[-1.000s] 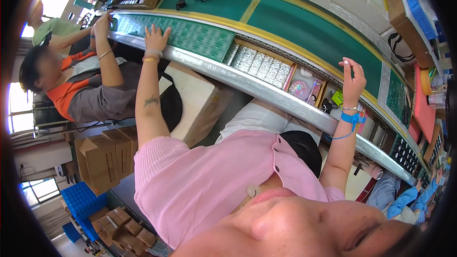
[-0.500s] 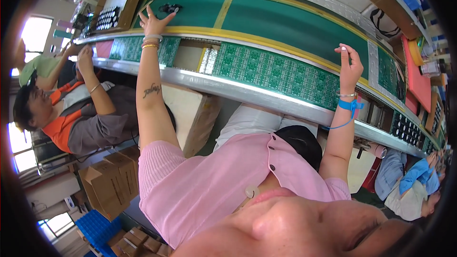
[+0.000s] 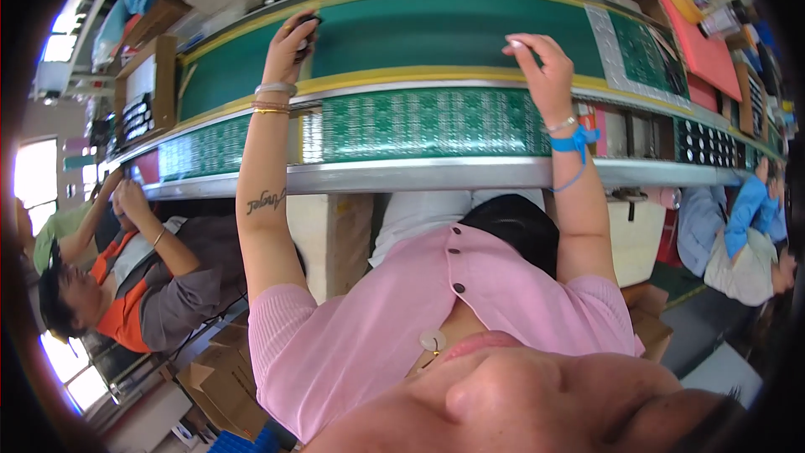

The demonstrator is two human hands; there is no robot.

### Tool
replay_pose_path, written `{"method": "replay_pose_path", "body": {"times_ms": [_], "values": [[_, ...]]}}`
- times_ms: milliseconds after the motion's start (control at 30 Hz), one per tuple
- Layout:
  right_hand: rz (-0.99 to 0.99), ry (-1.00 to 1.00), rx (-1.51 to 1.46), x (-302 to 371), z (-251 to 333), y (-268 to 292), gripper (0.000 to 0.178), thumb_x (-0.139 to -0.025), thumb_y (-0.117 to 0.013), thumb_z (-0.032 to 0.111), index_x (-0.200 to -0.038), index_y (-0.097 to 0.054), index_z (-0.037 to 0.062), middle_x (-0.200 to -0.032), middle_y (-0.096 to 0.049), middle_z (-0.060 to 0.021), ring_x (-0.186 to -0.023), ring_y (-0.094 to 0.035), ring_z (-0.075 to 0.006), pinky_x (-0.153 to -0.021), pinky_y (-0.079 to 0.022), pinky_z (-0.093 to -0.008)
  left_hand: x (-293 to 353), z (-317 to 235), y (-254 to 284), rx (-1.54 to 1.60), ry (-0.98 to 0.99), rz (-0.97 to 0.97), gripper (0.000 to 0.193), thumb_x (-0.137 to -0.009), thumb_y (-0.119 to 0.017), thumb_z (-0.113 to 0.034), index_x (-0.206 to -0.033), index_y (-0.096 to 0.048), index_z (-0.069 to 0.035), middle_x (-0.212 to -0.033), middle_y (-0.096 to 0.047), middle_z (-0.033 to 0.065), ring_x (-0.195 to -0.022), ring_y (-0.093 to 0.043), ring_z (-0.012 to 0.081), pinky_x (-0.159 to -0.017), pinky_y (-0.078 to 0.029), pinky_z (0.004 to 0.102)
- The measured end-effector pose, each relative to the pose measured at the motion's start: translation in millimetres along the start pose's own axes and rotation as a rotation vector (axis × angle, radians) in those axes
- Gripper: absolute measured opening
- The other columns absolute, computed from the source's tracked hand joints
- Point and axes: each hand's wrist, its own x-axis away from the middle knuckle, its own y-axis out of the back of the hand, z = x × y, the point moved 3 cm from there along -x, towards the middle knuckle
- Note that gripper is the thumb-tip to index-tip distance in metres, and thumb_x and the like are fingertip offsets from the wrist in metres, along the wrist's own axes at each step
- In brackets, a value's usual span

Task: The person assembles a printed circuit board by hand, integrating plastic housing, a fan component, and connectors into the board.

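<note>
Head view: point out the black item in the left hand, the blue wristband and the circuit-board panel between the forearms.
Black item (image 3: 311, 19): head view, its upper end.
Blue wristband (image 3: 573, 143): head view, its band.
Circuit-board panel (image 3: 432, 127): head view, its upper face.

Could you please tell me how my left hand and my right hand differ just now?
Your left hand grips a small black object; your right hand has loosely bent fingers and nothing plainly in them. The left wrist wears several bangles; the right wears a thin bracelet and a blue strap. Both hands appear over the green mat.
</note>
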Motion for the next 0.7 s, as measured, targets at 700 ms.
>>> {"method": "replay_pose_path", "body": {"times_ms": [700], "values": [[0.178, 0.309, 0.127, 7, 19, -14, 0.05, -0.073, -0.075, 0.011, -0.12, -0.058, 0.0099, -0.105, -0.061, -0.0068, -0.09, -0.061, -0.0242, -0.08, -0.051, -0.0317, 91, -29, -198, 0.158, 0.181, 0.909, 0.052, -0.09, -0.059, -0.046, -0.117, -0.055, -0.002, -0.082, -0.058, -0.0001, -0.063, -0.055, 0.0041, -0.045, -0.038, 0.0159]]}}
